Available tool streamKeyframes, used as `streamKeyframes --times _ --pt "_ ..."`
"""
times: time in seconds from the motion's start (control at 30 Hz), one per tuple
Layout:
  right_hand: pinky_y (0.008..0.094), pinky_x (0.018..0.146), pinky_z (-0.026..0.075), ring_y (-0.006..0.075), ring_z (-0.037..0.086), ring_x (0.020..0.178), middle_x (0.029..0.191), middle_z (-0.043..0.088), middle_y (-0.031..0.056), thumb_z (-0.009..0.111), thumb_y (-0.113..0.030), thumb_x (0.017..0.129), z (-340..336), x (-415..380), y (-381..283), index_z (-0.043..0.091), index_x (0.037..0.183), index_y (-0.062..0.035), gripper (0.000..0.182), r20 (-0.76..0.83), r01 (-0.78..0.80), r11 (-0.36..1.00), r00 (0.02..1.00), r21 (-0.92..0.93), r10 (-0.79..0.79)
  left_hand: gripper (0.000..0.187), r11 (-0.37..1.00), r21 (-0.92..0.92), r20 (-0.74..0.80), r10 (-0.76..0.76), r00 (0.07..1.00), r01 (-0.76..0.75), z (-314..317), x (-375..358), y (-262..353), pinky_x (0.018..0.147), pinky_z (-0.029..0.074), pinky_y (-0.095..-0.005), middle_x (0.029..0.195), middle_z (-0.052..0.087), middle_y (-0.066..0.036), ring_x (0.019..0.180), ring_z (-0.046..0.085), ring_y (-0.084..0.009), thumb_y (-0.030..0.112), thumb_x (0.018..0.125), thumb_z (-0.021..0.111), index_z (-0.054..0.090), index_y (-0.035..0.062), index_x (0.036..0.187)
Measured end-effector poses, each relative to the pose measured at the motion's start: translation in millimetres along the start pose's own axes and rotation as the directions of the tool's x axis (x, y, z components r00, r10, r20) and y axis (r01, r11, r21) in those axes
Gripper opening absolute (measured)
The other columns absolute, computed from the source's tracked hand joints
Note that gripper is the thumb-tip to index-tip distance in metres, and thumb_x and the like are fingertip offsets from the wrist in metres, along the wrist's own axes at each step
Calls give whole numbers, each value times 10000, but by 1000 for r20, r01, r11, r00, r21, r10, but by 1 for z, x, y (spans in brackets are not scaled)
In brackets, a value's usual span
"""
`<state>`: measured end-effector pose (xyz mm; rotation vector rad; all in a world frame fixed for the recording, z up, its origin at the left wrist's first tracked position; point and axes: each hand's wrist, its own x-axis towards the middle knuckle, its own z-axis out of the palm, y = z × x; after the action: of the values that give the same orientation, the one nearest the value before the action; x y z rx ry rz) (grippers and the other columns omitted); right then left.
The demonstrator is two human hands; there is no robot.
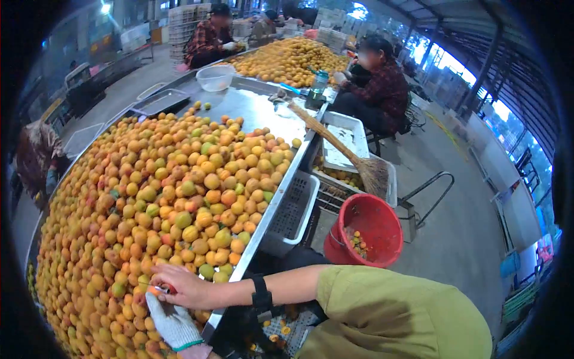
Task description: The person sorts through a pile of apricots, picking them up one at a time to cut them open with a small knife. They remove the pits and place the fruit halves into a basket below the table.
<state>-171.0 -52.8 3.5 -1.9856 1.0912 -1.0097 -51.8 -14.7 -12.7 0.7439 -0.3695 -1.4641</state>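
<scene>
My left hand (173,326), in a white knitted glove with a green cuff edge, is closed on an apricot (153,291) at the near edge of the heap. Right beside it, my bare right hand (188,288) grips a small knife (171,289) with a red handle. Its thin blade points left across the apricot. How deep the blade sits in the fruit is too small to tell. Around both hands lies a large heap of apricots (173,197), orange-yellow with some greenish ones. A black watch (261,297) is strapped on my right wrist.
The metal table (251,102) has a raised rim on my right. Beyond it stand a grey crate (293,209), a red bucket (339,239) with fruit pieces, and a leaning broom (372,170). Co-workers sit around a farther apricot heap (293,60); another person (39,155) bends at left.
</scene>
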Motion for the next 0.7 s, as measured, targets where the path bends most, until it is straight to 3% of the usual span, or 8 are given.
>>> streamKeyframes --times 0.07,0.2,0.3,0.4,0.47,0.57,0.63,0.7 --pt "349 833 456 245 568 983 1180 536 183 612 -252 902 -5 -6 11 499 1231 -52 402 -20 -57 921 997 385 71 418 1000 10 -54 -21 998 22 10 -1 -1 956 450 -322 1189 552 -98 1100 536 -200 309 969 509 493 -1 1250" --pt "283 733 475 178 558 829 1104 562 162 622 -235 895 -40 -3 26 477 1261 -29 445 13 -248 882 964 402 265 452 973 226 -193 96 977 -51 20 1 -5 963 438 -358 1184 584 -102 1075 569 -197 360 974 486 468 56 1308" --pt "345 770 471 224 588 872 974 600 134 649 -288 877 -36 -5 55 457 1251 -25 495 2 -267 812 950 519 312 319 969 238 -116 88 989 -59 45 -2 -5 895 443 -356 1064 623 -52 994 569 -182 318 935 562 599 58 1117" --pt "366 774 469 250 599 876 937 599 143 624 -340 890 -36 -10 57 467 1194 -23 466 -17 -180 890 978 420 206 326 987 163 -138 10 990 13 44 0 -6 889 443 -355 1057 627 -49 998 568 -177 312 948 544 587 59 1149" --pt "395 714 475 302 610 847 912 598 158 531 -403 926 -56 -14 36 473 1086 -53 389 180 -376 852 926 364 332 343 777 609 -24 221 975 -161 20 1 -17 919 433 -366 1102 634 -63 1021 573 -190 337 946 545 600 71 1155" --pt "441 640 460 359 603 749 793 597 177 541 -388 901 -53 -20 32 495 974 -52 348 162 -330 907 941 260 296 400 966 257 -169 48 984 -3 35 -3 -11 936 438 -346 1101 628 -85 1016 577 -208 367 945 537 595 25 1144" --pt "444 618 440 351 592 712 757 590 178 565 -336 862 -50 -19 32 505 902 -29 316 189 -316 917 943 245 275 403 910 407 -158 159 975 -83 47 -11 -12 957 431 -363 1117 619 -101 1021 574 -223 366 956 515 598 13 1130" --pt "409 759 441 318 537 924 995 537 154 546 -393 905 -51 -9 34 435 1146 -39 443 416 -399 884 866 244 276 389 838 526 -88 222 971 -144 49 -14 -11 969 424 -370 1118 617 -105 1028 571 -225 357 961 508 602 17 1125"
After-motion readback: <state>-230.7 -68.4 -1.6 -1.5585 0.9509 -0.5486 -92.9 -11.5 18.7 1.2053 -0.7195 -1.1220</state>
